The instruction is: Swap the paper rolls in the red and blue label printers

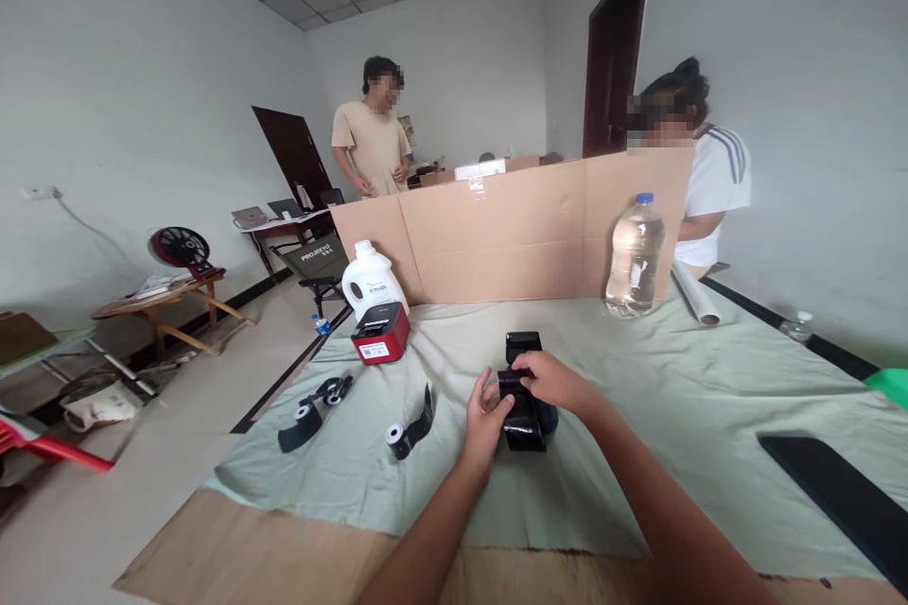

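Observation:
Both my hands are on a glossy black ribbon roll (526, 421) resting on the pale green cloth (638, 416). My left hand (486, 418) cups its left side with fingers curled round it. My right hand (551, 380) grips its top from the right, fingers closed over the edge. Just behind the roll lies a small black boxy piece (523, 342). To the left lie a small roll with a loose black strip (410, 428) and two more black rolls (316, 408).
A red and black label printer (381, 333) and a white jug (369, 281) stand at the far left of the table. A water bottle (634, 255) stands before a cardboard screen (511, 232). Two people stand behind it. A black flat slab (837, 492) lies at right.

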### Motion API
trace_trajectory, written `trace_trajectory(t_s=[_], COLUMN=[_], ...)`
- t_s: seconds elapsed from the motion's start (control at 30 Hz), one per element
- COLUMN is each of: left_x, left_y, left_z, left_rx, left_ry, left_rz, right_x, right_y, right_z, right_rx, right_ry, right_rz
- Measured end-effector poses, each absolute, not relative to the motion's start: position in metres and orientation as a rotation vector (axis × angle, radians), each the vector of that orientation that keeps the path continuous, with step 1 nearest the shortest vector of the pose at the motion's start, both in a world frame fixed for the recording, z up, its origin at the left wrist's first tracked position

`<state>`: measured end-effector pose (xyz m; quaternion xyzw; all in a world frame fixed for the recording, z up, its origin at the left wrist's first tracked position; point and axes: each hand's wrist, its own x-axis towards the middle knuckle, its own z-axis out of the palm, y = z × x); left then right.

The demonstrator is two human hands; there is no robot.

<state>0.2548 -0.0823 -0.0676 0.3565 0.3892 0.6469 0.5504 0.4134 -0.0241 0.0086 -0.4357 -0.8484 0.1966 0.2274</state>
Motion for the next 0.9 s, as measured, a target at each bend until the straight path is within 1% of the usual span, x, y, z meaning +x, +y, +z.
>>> trace_trajectory(t_s=[0.13,0.27,0.43,0.63,0.8,0.9], left_x=[0.259,0.267,0.273,0.273,0.272,0.271], left_y=[-0.085,-0.087,-0.091,-0.093,-0.095,-0.098], left_z=[-0.073,-0.083,-0.086,-0.085,-0.082,-0.080], left_rx=[0.882,0.936,0.989,1.011,1.013,1.040], left_ry=[0.924,0.983,1.061,1.088,1.092,1.100], left_rz=[1.476,1.391,1.255,1.217,1.215,1.212], right_x=[0.419,0.426,0.424,0.416,0.412,0.414], right_y=[-0.012,-0.001,0.003,-0.005,-0.010,-0.002], right_z=[0.000,-0.014,-0.028,-0.029,-0.028,-0.027], right_rx=[-1.366,-1.500,-1.548,-1.661,-1.856,-1.704], right_ry=[-2.227,-2.197,-2.237,-2.248,-1.994,-1.812], right_rz=[0.401,0.361,0.362,0.212,0.208,0.184])
